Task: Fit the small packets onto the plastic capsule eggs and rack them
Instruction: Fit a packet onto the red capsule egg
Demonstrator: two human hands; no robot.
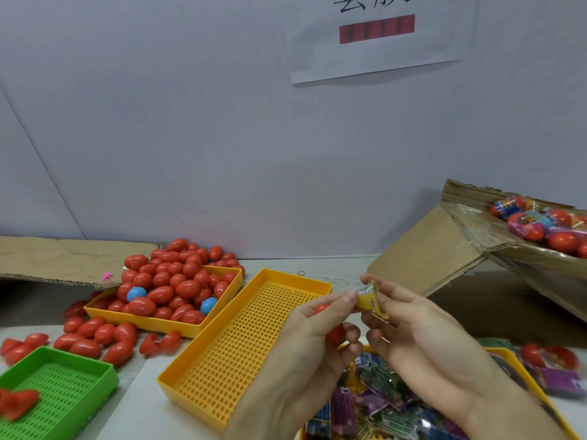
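A small yellow packet (368,300) sits in mid-air above the tabletop (149,404), pinched from both sides: the left hand (313,341) has its thumb and forefinger closed on the packet's left edge, and the right hand (409,331) grips its right side between thumb and forefinger. A red capsule egg (335,333) is tucked in the left hand, curled lower fingers (351,336) wrapped round it, just below the packet and partly hidden. Under the hands an empty yellow perforated tray (241,341) lies at a slant. Behind it a second yellow tray (149,322) is heaped with red eggs (178,281) and two blue ones, more red eggs spilling onto the tabletop. A green tray (63,385) lies at lower left. Beneath the right hand a yellow bin holds loose packets (378,398). A cardboard box (476,236) at right holds wrapped eggs.
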